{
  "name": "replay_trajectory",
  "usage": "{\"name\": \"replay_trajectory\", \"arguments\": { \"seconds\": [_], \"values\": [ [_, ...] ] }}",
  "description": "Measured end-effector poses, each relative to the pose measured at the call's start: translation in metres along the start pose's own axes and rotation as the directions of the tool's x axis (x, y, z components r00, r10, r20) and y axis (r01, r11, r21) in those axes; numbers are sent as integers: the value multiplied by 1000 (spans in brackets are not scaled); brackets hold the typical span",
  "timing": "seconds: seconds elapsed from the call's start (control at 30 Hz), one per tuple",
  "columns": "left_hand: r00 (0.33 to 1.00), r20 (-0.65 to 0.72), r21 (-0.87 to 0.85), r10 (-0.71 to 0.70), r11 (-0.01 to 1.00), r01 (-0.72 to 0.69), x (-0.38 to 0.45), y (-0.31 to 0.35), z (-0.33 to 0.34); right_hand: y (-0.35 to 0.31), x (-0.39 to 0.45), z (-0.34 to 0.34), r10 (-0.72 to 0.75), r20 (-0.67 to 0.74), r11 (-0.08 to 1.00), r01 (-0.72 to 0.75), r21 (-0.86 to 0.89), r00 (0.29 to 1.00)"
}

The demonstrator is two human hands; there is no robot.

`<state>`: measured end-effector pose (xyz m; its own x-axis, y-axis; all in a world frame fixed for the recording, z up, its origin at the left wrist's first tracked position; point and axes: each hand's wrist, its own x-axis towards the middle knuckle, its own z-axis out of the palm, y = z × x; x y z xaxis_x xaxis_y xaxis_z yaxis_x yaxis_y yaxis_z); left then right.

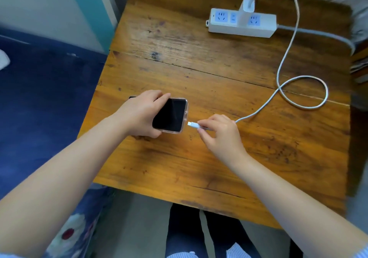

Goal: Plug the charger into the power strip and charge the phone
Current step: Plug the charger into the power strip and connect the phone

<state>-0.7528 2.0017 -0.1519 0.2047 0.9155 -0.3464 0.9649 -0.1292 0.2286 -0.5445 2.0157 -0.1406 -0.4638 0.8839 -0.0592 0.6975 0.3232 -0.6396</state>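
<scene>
A white power strip lies at the far right of the wooden table. A white charger block stands plugged into it. Its white cable runs down the right side, loops, and ends in a white connector. My right hand pinches the cable just behind that connector. My left hand grips a black phone in a clear case, screen dark. The connector tip sits a small gap from the phone's right end, not touching it.
A dark blue bed cover lies left of the table. The power strip's grey cord runs off the right edge. My dark trouser legs show below the near table edge. A dark object peeks out behind my left hand.
</scene>
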Motion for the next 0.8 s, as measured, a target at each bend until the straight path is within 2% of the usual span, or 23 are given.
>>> {"name": "replay_trajectory", "arguments": {
  "seconds": [0.17,0.57,0.8],
  "values": [
    [999,-28,-19,17,1000,-18,-3,7,-2,-7,3,-13,-61,-66,998,58,-39,996],
    [996,-87,-47,31,998,-36,-11,13,-4,-10,4,-20,0,0,999,0,-34,1000],
    [997,-73,-39,32,999,-35,-12,19,-4,-12,6,-19,8,27,999,-6,-54,1000]
  ]
}}
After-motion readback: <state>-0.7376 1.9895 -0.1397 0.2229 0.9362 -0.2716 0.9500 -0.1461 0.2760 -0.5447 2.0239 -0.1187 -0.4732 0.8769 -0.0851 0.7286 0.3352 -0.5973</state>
